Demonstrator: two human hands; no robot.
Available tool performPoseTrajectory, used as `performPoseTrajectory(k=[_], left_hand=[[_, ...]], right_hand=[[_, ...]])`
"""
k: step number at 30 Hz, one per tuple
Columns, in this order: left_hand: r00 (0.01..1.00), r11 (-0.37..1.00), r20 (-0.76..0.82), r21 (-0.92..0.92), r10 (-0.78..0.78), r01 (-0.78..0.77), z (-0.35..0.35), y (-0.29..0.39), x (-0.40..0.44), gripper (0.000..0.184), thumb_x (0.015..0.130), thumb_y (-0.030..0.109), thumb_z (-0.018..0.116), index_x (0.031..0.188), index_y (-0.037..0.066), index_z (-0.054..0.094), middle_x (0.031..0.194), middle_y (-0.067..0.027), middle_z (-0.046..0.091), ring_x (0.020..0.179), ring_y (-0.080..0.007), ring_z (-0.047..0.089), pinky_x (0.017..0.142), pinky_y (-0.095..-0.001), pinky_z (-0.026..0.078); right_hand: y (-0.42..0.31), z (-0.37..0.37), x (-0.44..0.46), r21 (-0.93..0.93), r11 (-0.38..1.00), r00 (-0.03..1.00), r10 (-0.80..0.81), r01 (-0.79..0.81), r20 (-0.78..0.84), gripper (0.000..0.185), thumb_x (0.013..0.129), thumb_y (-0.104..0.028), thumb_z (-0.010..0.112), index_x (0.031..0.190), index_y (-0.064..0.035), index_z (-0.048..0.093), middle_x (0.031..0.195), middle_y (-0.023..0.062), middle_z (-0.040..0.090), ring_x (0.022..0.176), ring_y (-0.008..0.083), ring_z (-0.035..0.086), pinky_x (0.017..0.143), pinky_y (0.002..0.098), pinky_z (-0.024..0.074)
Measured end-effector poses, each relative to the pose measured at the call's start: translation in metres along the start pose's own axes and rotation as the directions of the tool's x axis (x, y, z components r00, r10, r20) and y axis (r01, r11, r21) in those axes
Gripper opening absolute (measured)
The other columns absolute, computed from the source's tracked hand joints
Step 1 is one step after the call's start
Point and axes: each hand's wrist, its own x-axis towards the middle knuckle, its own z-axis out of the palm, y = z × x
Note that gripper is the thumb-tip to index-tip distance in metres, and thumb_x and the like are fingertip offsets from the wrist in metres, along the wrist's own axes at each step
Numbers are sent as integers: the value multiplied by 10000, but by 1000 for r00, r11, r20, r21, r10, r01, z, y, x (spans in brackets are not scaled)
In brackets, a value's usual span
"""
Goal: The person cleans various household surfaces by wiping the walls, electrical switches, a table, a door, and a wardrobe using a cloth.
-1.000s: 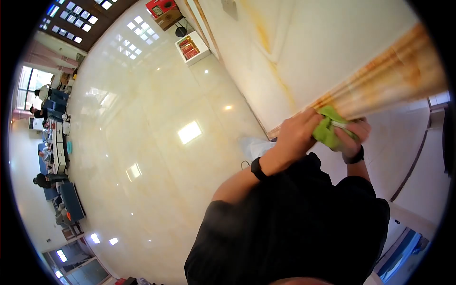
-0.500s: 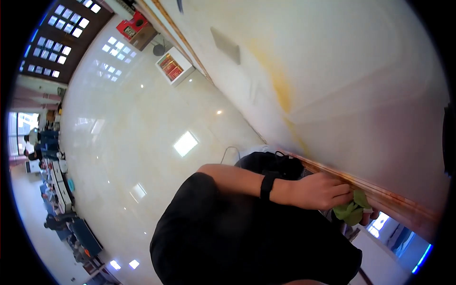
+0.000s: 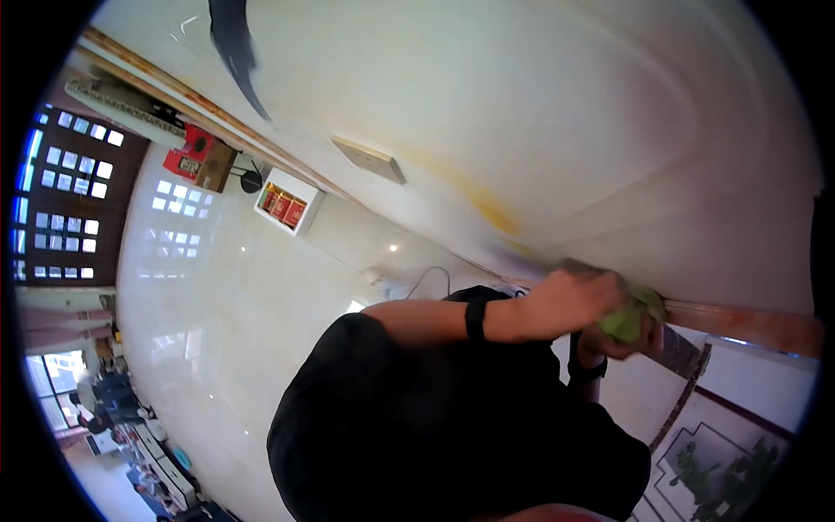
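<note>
cloth [image 3: 637,317]: green, bunched, toward 3 o'clock, beside the brown trim [image 3: 739,325]
right hand [image 3: 624,348]: on the cloth's 6 o'clock side, fingers closed on it
left hand [image 3: 567,304]: at the cloth's 9 o'clock edge, blurred; cannot tell whether its fingers grip
socket [image 3: 368,159]: toward 11 o'clock, on the wall [image 3: 609,104]
white box [image 3: 308,211]: toward 10 o'clock, red packs [image 3: 283,207] inside

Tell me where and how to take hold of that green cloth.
Pinch the upper right edge of the green cloth, probably coming from the picture's upper right. It looks soft and bunched; the left grip is at its left side and the right grip below, so that edge seems freest.
</note>
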Motion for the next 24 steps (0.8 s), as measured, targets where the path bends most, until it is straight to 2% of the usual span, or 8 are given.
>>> performPoseTrajectory(k=[3,6,10,13,16,19,23,24], left_hand=[[997,996,-35,55,-68,69,-23,-32,-31,275,745,92,617,1015,90,563,923,-65,543,824,-255,616,625,-357,517],[967,964,42,103,-252,246,-61,-55,-65,348,686,70,664,1013,100,547,951,-75,555,839,-284,629,614,-385,528],[926,920,-184,157,-331,360,-104,-80,-94,349,721,56,690,1035,100,545,984,-102,600,845,-331,633,631,-409,519],[879,900,-351,174,-323,400,-148,-85,-95,303,790,25,680,1076,29,579,956,-108,601,760,-282,611,654,-340,501],[850,956,-468,31,-243,291,-172,-90,-80,309,813,23,687,1099,-12,578,911,-107,581,758,-219,583,675,-295,479],[865,975,-485,92,-132,200,-183,-65,-47,281,812,15,695,1070,-24,590,891,-100,570,783,-192,573,690,-279,464],[890,988,-447,153,86,-19,-163,-43,-9,308,732,5,728,1018,-16,616,881,-119,577,754,-263,588,673,-323,485],[912,981,-384,174,147,-85,-154,-45,-7,624,626,-10,730,1218,67,550,940,-131,582,807,-331,598,637,-391,497]], right_hand=[[-16,27,-39,-1,996,992,87,-87,96,452,740,-258,820,1094,-86,598,1184,143,454,1064,340,479,844,433,460],[-48,48,-44,78,996,952,-70,49,298,392,737,-249,828,1054,-99,652,1166,113,479,1046,329,493,871,425,443],[-105,96,-23,281,951,891,-236,130,387,363,682,-121,799,1038,-146,729,1154,43,502,1022,238,495,874,349,429],[-144,122,11,425,895,846,-327,135,422,424,662,-62,755,1077,-149,726,1123,19,529,989,197,504,833,322,433],[-168,139,38,487,864,890,-319,131,326,415,665,-50,744,1067,-151,730,1100,10,542,970,187,509,807,311,437],[-172,133,70,450,879,925,-289,155,246,419,649,-62,751,1058,-149,731,1092,18,548,968,192,511,799,310,441],[-151,104,80,286,948,968,-192,141,159,451,601,-113,790,1047,-102,721,1127,72,549,997,245,501,843,350,426],[-142,95,77,230,965,973,-164,125,161,459,597,-117,792,1049,-88,715,1135,83,545,1005,259,497,852,360,421]])
